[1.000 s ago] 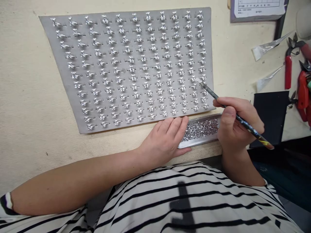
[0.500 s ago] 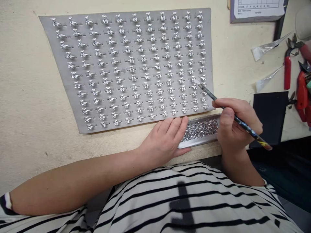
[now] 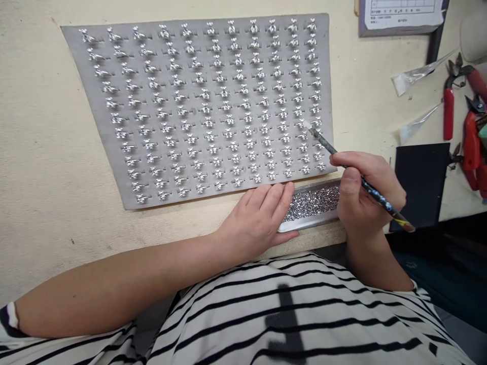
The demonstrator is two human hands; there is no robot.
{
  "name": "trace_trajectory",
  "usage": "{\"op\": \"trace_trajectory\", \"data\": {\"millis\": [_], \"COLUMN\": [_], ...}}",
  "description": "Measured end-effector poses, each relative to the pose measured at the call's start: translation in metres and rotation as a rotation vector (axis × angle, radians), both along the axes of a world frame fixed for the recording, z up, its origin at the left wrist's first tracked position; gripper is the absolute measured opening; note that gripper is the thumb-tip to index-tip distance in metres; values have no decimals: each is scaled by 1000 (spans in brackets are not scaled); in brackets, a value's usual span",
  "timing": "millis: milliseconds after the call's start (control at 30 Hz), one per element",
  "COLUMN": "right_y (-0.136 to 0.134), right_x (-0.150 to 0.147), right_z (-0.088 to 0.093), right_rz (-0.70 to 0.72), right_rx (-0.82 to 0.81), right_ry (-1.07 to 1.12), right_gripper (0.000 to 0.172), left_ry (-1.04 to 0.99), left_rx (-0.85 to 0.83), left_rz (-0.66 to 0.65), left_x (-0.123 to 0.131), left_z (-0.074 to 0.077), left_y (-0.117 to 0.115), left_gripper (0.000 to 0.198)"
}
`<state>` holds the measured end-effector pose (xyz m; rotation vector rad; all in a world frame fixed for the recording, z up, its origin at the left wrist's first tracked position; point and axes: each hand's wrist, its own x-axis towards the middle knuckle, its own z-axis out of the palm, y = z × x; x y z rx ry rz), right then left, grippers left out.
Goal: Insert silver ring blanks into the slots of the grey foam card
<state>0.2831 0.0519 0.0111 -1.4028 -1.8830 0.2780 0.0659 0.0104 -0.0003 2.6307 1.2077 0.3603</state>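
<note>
My right hand pinches a dark, colour-flecked picking pencil with a whitish tip. That tip is at a ring near the right side of a grey foam board. Rows of silvery rings with small bear-shaped heads stand in slots across the board. My left hand grips the left end of a narrow silver tray, fingers over its far side and thumb along the near edge. Tiny glittering rhinestones fill the tray. My right hand covers the tray's right end. Whether the tip touches the ring I cannot tell.
To the right lie a black flat pad, two small clear plastic packets and red-handled pliers. More red-handled tools are at the far right. A pad of printed forms sits at the back right.
My right hand has shifted slightly left, and the pencil's rear end has swung left and a little up. Its tip stays near the same ring. My left hand has not moved.
</note>
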Motion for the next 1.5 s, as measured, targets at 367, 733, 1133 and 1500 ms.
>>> {"op": "trace_trajectory", "data": {"millis": [367,733,1133,1500], "right_y": [2,4,46,112], "right_x": [0,33,100,198], "right_z": [0,14,26,34], "right_rz": [9,-70,-86,-449], "right_rx": [49,-20,-83,-241], "right_ry": [18,-238,-620,-622], "right_gripper": [25,32,47,27], "left_ry": [-8,17,126,112], "left_rx": [13,37,22,42], "left_rz": [-8,-6,14,-34], "left_x": [-1,-4,-10,-17], "left_z": [-3,-6,0,-5], "left_y": [1,-5,-10,-6], "left_gripper": [78,84,78,80]}}
